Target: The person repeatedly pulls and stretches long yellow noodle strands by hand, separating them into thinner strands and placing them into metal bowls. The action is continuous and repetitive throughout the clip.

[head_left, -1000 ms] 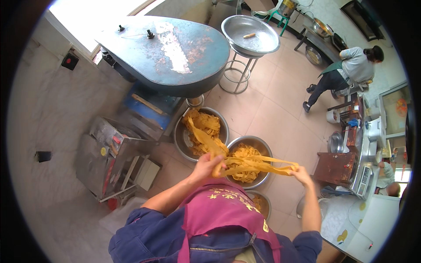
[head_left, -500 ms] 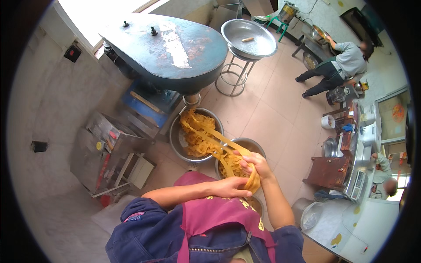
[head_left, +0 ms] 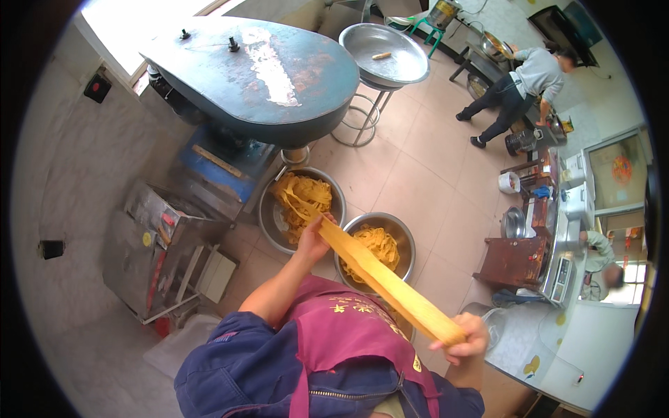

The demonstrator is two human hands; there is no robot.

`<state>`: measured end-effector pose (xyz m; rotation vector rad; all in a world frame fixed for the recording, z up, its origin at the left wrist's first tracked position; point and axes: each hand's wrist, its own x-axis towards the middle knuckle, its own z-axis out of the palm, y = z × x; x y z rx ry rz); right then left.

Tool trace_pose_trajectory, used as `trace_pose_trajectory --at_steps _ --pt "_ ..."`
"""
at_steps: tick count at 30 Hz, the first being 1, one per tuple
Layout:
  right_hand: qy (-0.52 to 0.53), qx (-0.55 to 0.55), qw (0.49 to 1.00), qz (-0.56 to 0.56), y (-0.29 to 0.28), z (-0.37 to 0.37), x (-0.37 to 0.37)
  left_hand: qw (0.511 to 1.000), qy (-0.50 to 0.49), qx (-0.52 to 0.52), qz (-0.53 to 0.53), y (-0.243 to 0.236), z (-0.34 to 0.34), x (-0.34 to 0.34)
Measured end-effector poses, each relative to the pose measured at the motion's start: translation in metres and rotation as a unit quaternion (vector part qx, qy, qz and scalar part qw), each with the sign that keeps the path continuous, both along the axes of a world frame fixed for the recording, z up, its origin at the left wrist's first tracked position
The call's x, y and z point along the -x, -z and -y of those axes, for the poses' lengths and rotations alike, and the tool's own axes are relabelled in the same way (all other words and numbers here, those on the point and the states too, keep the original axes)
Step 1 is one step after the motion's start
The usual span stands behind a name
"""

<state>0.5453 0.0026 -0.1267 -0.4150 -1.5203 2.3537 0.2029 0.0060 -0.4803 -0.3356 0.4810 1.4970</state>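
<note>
A bundle of long, flat yellow strips (head_left: pixel 383 275), like wide noodles, is stretched slantwise in front of my apron. My left hand (head_left: pixel 313 240) is closed around its upper left end, and my right hand (head_left: pixel 465 339) grips the lower right end. Behind my left hand a round metal basin (head_left: pixel 271 219) holds a heap of similar strips (head_left: pixel 306 189); a strand runs from that heap toward the hand. Under the stretched bundle stands a second metal basin (head_left: pixel 410 244) with more yellow strips (head_left: pixel 382 249). My body and the bundle partly hide another container below it.
A large blue-grey machine (head_left: pixel 209 76) stands over the left basin. Beyond it, a wide metal pan (head_left: pixel 411 63) sits on a stand. A steel cabinet (head_left: pixel 132 251) is at left. At far right, a person (head_left: pixel 536 80) bends near a counter beside a brown wooden cabinet (head_left: pixel 512 261).
My hands have moved apart: the left toward the left basin, the right down and right, pulling the bundle straight. The strands hanging into the right basin have come out. The co-worker has bent lower.
</note>
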Motion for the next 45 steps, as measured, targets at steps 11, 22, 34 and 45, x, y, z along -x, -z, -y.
trace_pose_trajectory --at_steps 11,22,34,45 --pt "0.238 -0.228 0.943 0.035 -0.015 0.03 -0.095 0.826 0.225 -0.432 -0.284 -0.278 0.002 -0.014" --pt "0.293 -0.247 0.917 0.111 -0.002 0.023 -0.097 0.602 0.234 -0.642 -0.414 -0.464 -0.01 -0.102" --pt "0.388 -0.403 0.808 0.186 0.016 0.024 -0.089 0.635 0.342 -0.541 -0.432 -0.475 -0.028 -0.165" --pt "0.435 -0.329 0.828 0.129 0.016 0.02 -0.09 0.558 0.345 -0.595 -0.464 -0.472 -0.039 -0.189"
